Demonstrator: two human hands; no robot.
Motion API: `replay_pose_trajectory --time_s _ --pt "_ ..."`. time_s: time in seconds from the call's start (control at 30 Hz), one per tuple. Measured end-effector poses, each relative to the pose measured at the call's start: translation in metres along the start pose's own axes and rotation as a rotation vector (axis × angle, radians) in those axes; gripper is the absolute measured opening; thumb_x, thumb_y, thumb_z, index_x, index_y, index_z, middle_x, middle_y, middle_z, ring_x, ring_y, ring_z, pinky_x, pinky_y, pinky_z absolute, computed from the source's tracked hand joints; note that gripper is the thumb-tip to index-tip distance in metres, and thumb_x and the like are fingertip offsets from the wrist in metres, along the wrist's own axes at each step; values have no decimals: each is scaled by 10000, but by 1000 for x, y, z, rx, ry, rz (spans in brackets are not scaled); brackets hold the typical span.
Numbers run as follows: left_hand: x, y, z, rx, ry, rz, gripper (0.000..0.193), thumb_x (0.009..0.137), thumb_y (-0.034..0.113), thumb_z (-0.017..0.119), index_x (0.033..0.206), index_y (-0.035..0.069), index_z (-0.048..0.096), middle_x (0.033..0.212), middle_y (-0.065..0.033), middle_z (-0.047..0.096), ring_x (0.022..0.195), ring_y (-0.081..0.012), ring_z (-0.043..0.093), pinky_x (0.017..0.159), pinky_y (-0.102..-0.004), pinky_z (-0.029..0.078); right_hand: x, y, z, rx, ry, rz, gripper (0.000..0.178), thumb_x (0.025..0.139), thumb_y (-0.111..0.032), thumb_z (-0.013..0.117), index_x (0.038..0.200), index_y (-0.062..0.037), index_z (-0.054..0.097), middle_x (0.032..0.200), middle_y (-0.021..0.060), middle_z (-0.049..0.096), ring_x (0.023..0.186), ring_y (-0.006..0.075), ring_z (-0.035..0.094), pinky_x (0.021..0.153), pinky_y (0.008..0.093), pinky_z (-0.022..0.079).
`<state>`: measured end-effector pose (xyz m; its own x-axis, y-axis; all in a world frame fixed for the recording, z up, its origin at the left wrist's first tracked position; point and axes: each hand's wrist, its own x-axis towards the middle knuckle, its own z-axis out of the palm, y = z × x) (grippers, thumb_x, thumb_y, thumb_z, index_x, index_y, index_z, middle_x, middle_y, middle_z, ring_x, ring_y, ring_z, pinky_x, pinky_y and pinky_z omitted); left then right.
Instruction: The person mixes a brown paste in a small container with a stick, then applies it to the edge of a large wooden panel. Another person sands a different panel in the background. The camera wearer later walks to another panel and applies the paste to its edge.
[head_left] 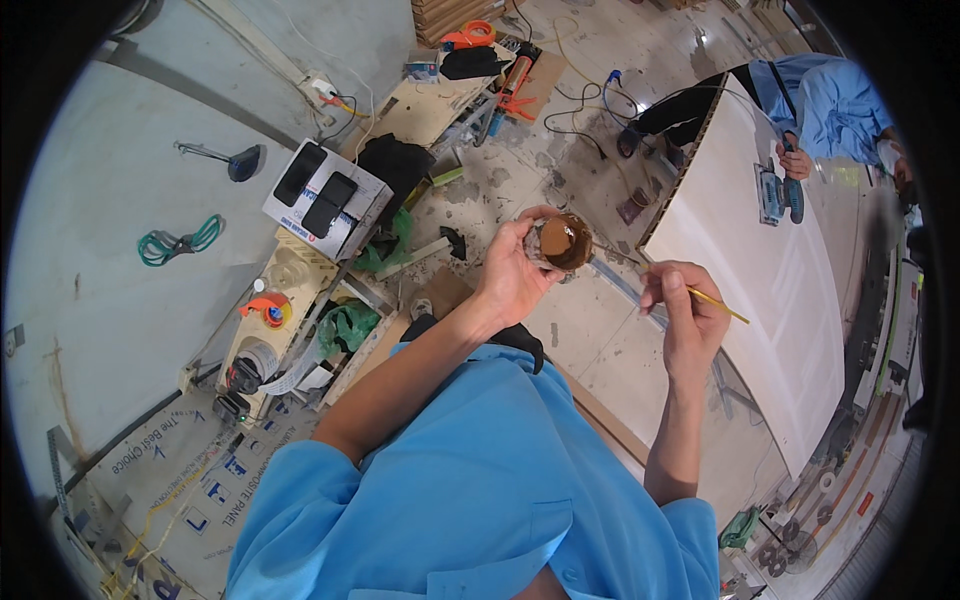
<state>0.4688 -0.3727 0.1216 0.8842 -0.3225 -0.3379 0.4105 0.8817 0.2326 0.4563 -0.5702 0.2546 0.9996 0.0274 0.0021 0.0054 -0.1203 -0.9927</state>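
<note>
My left hand [510, 265] is closed around a small round cup [581, 246], tilted so that its brown, paint-like contents show. Between the thumb and fingers of my right hand [690, 312], a thin brush [722, 306] with a yellow handle is pinched. Its shaft points left toward the cup, and the far end reaches the rim; whether the tip dips inside cannot be made out. Both hands are held in front of my body, above the floor. Just beyond my right hand lies the edge of a large white panel [755, 290].
A co-worker in blue holds a teal power sander [773, 194] on the panel. At left, a box [350, 225] carries two dark phones beside a cluttered bench with tape [274, 314]. Farther off are a caulking gun [517, 75] and cables [590, 105] on the floor.
</note>
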Motion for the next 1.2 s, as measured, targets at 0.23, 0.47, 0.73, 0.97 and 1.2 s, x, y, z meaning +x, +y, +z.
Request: replay_pose_trajectory --time_s 0.23,0.47,0.73,0.97,1.2 --pt "0 -2 3 20 -76 27 385 1107 326 344 1364 133 556 1397 -99 639 1312 -265 610 1123 -478 490 7 6 14 -185 45 32 282 1103 -222 633 1058 46 706 802 108 699 608 128 646 531 264 520" --pt "2 0 7 60 -8 72 365 1084 319 366 1331 138 565 1327 -88 652 1224 -232 640 1008 -440 524 15 -4 12 -269 21 16 280 1103 -229 634 1043 36 704 778 104 693 576 118 635 509 263 507" --pt "6 7 4 87 -35 103 386 1083 309 371 1365 117 550 1375 -116 616 1301 -254 615 1100 -476 507 18 -13 13 -266 -20 -9 257 1106 -193 624 1046 45 700 835 110 688 599 121 632 518 257 510" --pt "6 5 4 115 -29 84 394 1074 312 365 1355 111 555 1353 -100 617 1279 -245 619 1083 -477 514 22 -19 17 -184 -133 26 215 1091 -164 645 1075 44 698 892 98 688 695 134 640 618 273 536" --pt "1 4 4 73 -37 119 373 1076 317 366 1335 141 570 1283 -45 632 1168 -178 626 934 -395 510 27 -27 10 -214 -285 142 240 1102 -200 623 1094 30 688 953 89 677 778 134 626 683 289 524"
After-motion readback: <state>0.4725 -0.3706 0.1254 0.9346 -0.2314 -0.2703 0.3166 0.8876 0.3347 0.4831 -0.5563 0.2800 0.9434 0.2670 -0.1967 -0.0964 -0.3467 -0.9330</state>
